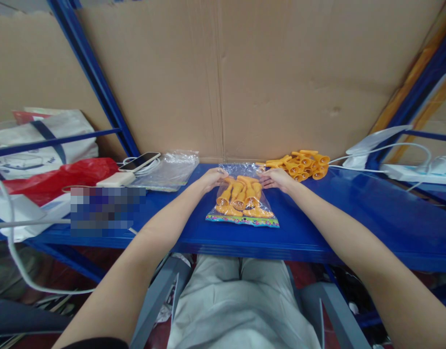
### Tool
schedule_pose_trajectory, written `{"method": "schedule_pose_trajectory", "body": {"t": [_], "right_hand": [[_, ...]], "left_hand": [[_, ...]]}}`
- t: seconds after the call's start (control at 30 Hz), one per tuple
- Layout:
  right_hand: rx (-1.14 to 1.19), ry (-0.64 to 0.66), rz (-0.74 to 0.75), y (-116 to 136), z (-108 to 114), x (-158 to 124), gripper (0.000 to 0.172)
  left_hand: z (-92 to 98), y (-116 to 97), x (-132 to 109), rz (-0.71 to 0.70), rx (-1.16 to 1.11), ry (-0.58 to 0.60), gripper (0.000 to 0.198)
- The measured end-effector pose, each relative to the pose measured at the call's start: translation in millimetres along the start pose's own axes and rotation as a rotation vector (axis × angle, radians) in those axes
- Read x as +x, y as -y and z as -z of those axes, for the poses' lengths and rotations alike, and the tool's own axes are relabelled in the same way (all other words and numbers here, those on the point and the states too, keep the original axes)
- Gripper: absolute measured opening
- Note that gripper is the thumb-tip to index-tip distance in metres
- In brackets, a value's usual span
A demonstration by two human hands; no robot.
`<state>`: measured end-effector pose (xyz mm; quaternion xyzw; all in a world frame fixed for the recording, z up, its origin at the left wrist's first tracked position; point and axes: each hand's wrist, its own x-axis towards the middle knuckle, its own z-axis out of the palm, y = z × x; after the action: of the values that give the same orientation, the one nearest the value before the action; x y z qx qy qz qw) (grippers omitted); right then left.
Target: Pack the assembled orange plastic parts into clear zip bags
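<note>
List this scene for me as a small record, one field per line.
Main item: clear bag holding orange horn-shaped pieces
Left grip: at the bag's far left side
Right grip: at the bag's far right side
Loose stock: orange pile, beyond and right of the bag
Left side: phone, flat clear bags
Surface: blue tabletop
Backdrop: cardboard

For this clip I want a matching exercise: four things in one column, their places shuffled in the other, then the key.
Things
1. Filled clear bag
2. Loose orange pile
3. Phone
4. Red plastic bag

Places
A. In front of the white tote bag
B. Between the left hand and the right hand
C. Beside a coiled white cable
D. Right of the filled clear bag, near the cardboard wall

Pairs: 1-B, 2-D, 3-C, 4-A
</note>
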<state>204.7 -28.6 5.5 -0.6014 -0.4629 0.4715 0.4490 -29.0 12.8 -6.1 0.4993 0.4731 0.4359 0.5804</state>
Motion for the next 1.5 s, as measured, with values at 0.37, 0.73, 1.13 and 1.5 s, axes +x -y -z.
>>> {"method": "schedule_pose_trajectory", "body": {"t": [0.37,0.73,1.13,1.5], "right_hand": [[-0.085,0.018,0.038,-0.6,2.2,-2.6,0.017],[-0.093,-0.021,0.064,-0.5,-1.4,-5.0,0.019],[0.029,0.024,-0.008,-5.7,6.4,8.8,0.017],[0.146,0.152,0.036,-11.2,5.7,8.3,0.020]], "left_hand": [[5.3,3.9,4.0,-0.017,0.008,0.027,0.025],[0.7,3.2,-3.2,-0.043,0.016,0.061,0.023],[3.0,-0.9,-0.5,0.041,0.011,0.043,0.022],[6.0,-1.9,-7.2,0.006,0.055,0.138,0.016]]}}
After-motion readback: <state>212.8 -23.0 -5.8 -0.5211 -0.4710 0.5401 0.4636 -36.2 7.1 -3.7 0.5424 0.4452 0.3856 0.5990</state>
